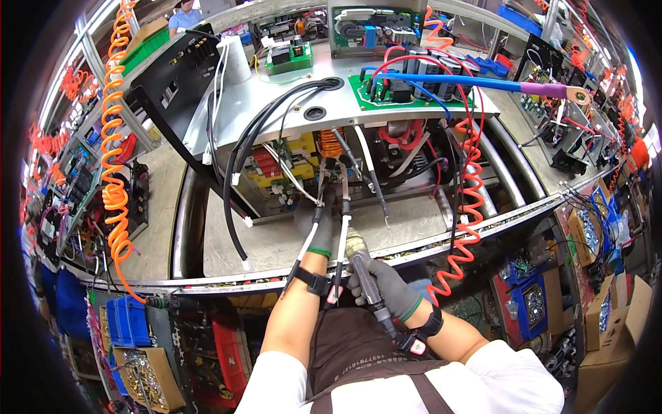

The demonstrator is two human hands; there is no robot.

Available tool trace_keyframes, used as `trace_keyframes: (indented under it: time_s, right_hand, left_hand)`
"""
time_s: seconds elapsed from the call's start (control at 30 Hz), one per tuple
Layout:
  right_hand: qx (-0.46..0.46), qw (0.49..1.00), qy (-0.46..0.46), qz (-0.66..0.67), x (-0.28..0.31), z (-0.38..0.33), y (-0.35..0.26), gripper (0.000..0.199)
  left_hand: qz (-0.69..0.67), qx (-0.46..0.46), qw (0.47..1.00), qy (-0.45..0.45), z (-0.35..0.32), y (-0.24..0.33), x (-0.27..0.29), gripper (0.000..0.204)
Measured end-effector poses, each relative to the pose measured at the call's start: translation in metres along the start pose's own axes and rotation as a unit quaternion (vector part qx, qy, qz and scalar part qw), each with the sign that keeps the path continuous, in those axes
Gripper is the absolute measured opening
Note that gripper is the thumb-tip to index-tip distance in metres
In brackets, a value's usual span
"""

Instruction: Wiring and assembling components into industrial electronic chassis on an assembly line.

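Right hand (pixel 396 290) wrapped round dark inline driver (pixel 368 279), spanning the front rail (pixel 441 250). Bare worktop strip (pixel 269 239) beyond. Left hand (pixel 310 219) at the open front of the metal chassis (pixel 343 103), behind hanging cables (pixel 345 228); can't tell its grip. Lugged blue cable (pixel 448 81) overhangs chassis's right edge.

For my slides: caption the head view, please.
Right hand holding a tool, left hand at the open front of a metal chassis.

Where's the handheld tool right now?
In the head view, the tool is below and slightly right of centre, gripped in the gloved right hand, with a white cable close on its left.
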State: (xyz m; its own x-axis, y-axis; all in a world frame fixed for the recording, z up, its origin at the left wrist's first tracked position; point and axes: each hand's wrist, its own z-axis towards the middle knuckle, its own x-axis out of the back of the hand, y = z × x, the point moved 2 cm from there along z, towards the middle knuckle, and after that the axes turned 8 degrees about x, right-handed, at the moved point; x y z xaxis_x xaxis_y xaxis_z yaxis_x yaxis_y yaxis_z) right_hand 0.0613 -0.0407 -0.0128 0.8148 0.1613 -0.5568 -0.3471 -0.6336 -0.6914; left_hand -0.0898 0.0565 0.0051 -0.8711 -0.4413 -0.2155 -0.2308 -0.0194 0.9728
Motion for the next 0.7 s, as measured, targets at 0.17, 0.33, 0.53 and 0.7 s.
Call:
trace_keyframes:
  time_s: [0.17,0.33,0.53,0.7]
  right_hand:
    - [0.006,0.998,-0.016,0.054,-0.016,0.0,-0.001,0.054]
    - [-0.005,0.999,-0.029,0.042,-0.017,0.001,0.008,0.045]
    - [-0.001,1.0,-0.009,-0.006,-0.019,0.004,0.011,0.042]
    - [0.009,1.0,0.008,-0.005,-0.033,-0.001,0.005,0.043]
  left_hand:
    - [0.086,0.097,0.991,-0.039,-0.014,-0.01,0.006,0.014]
    - [0.191,0.053,0.968,-0.15,0.004,-0.03,0.023,0.026]
    - [0.366,-0.034,0.916,-0.16,0.004,-0.016,0.019,0.036]
    - [0.54,-0.109,0.823,-0.143,-0.005,0.017,0.012,0.034]
